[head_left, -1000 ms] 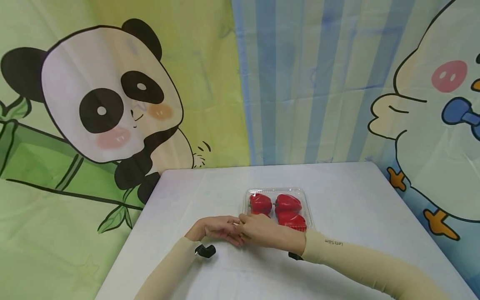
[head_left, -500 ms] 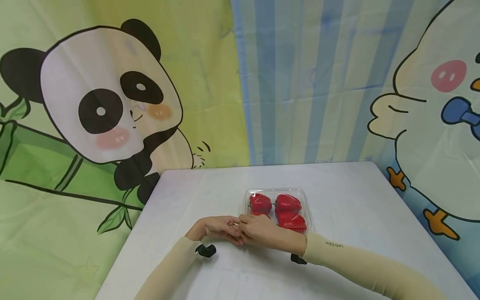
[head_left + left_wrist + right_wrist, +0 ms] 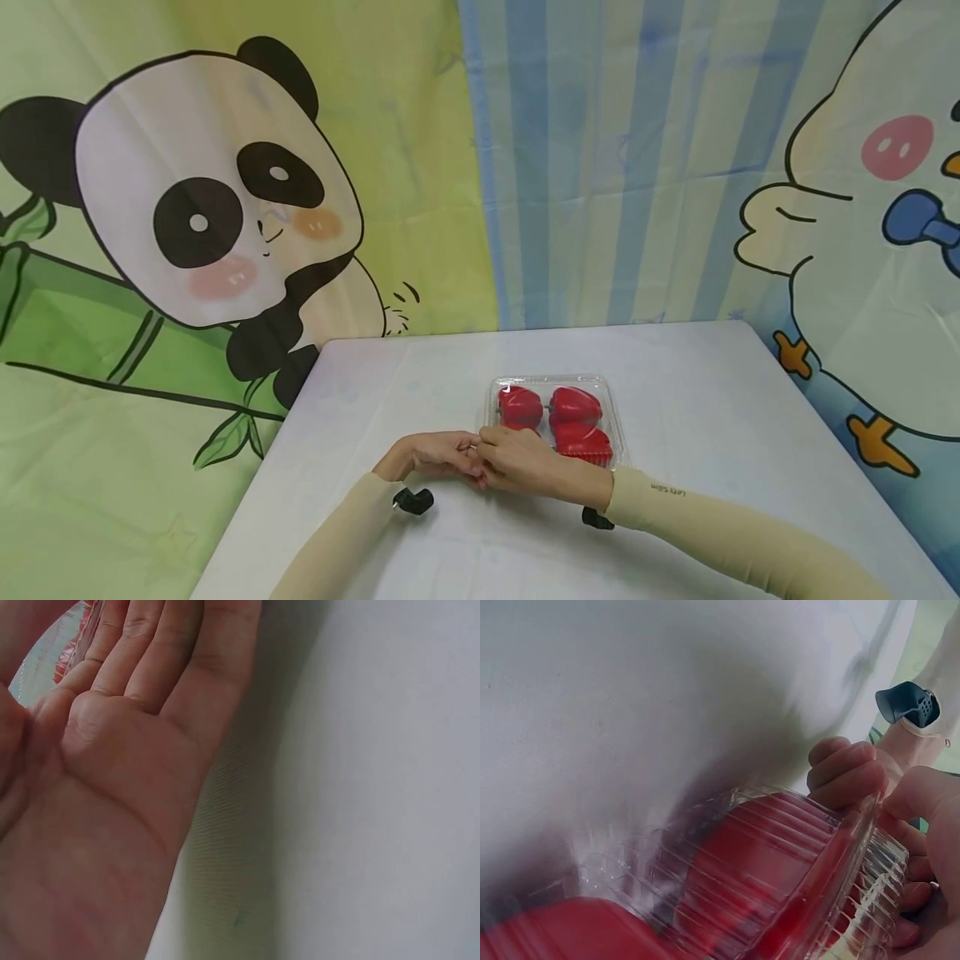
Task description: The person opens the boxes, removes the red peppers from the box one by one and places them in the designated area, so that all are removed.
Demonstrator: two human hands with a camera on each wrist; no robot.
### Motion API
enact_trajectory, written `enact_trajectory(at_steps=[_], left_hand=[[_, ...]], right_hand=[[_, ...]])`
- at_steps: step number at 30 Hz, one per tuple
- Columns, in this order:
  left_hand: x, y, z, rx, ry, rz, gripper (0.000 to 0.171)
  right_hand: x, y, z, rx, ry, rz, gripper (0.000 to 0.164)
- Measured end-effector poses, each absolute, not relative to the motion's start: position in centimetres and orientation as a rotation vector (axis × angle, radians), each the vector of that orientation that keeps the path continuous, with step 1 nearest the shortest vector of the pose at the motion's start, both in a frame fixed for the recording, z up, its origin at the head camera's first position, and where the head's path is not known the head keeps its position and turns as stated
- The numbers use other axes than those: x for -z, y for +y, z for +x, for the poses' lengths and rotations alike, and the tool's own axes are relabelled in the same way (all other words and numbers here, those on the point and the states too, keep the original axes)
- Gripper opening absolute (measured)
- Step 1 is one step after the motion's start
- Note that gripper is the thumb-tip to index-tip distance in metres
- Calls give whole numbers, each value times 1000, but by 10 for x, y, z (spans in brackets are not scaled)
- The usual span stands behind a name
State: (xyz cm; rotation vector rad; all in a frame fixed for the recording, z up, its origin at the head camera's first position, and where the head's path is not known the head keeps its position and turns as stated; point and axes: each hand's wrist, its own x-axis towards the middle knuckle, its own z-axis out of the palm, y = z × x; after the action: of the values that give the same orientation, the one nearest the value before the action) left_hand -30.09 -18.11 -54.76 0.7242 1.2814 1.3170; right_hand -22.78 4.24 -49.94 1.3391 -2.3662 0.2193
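A clear ribbed plastic clamshell box [image 3: 611, 408] with several red bell peppers [image 3: 576, 406] inside lies on the table, its lid seemingly down. At its near left corner both hands meet. My left hand [image 3: 438, 455] reaches in from the left and grips the box edge with bent fingers, as the right wrist view shows. The left wrist view has its palm [image 3: 112, 802] up close, fingers pointing towards the box. From the right, my right hand [image 3: 528, 465] crosses the front of the box and pinches the rim [image 3: 866, 814] at that corner. Its palm side is hidden in the head view.
The white table [image 3: 405, 383] stretches out around the box. Behind it hangs a cartoon curtain [image 3: 570, 167] with a panda and a white bird. Black wrist cameras [image 3: 413, 501] sit under both cream sleeves [image 3: 697, 517].
Both hands stay at the same corner of the box, with only tiny finger shifts. The box has not visibly moved. The head view has drifted very slightly.
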Motion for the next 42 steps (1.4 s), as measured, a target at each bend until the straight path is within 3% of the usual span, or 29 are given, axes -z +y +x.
enact_trajectory(at_steps=[26,42], left_hand=[[550,-177,-297,-1362,1258,657,31],[548,-176,-298,-1318,1276,688,26]], right_hand=[[502,39,-228,-213,-2451,1327,15],[499,39,-228,-267,-2449,1315,10]])
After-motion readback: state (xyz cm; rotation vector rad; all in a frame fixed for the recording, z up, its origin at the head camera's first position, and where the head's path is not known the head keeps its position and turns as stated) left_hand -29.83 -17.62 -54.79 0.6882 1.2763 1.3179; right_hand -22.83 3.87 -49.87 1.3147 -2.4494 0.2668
